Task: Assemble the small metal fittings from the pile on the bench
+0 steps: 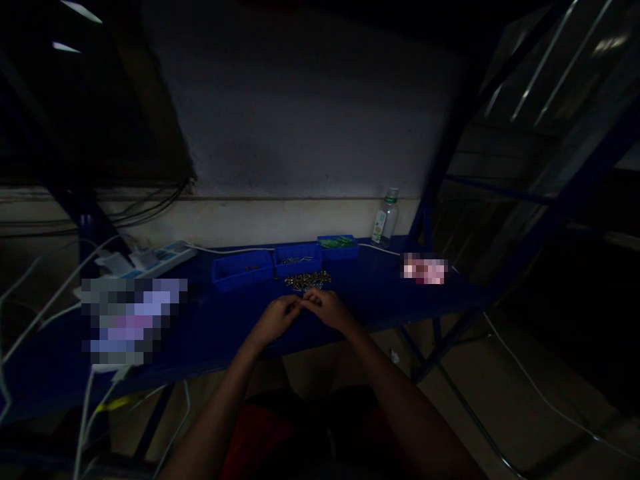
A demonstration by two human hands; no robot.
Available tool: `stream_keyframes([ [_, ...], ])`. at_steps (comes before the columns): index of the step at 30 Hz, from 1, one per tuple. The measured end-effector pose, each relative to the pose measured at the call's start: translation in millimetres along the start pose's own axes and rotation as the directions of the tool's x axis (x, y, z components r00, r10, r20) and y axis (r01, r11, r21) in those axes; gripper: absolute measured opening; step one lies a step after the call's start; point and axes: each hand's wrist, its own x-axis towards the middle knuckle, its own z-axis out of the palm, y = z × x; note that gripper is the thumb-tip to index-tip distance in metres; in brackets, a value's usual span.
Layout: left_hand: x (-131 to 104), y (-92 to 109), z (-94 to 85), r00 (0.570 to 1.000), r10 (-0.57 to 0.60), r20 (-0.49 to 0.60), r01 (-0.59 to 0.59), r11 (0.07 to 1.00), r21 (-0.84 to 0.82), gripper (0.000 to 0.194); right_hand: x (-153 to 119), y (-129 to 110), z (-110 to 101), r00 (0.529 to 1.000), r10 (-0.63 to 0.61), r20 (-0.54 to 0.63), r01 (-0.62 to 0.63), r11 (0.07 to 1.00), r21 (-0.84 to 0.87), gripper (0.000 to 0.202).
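Note:
My left hand and my right hand meet fingertip to fingertip over the blue table. The fingers of both are pinched together, and anything between them is too small to make out. Just beyond them lies a pile of small metal parts, with some clear or pale bits at its near edge. Behind the pile stand a blue bin with a few small pieces, a middle blue bin holding small metal parts, and another blue bin with green items.
A clear plastic bottle stands by the wall. On the left are a power strip, white cables and a blurred-out item. A blurred pinkish item lies at the right. Blue frame posts rise at both ends.

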Motion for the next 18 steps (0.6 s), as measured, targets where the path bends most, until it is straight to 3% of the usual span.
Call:
stream_keyframes([
  [11, -1.0, 3.4, -3.3, 0.999, -0.040, 0.013, 0.040, 0.997, -0.060, 0.031, -2.1, -5.0, -3.4, 1.000, -0.019, 0.002, 0.019, 1.000, 0.002, 0.015],
  [18, -1.7, -4.0, -3.0, 0.989, -0.067, -0.133, 0.050, 0.990, -0.129, 0.027, -1.5, -0.2, -1.6, 1.000, 0.019, -0.004, -0.019, 1.000, -0.011, 0.016],
])
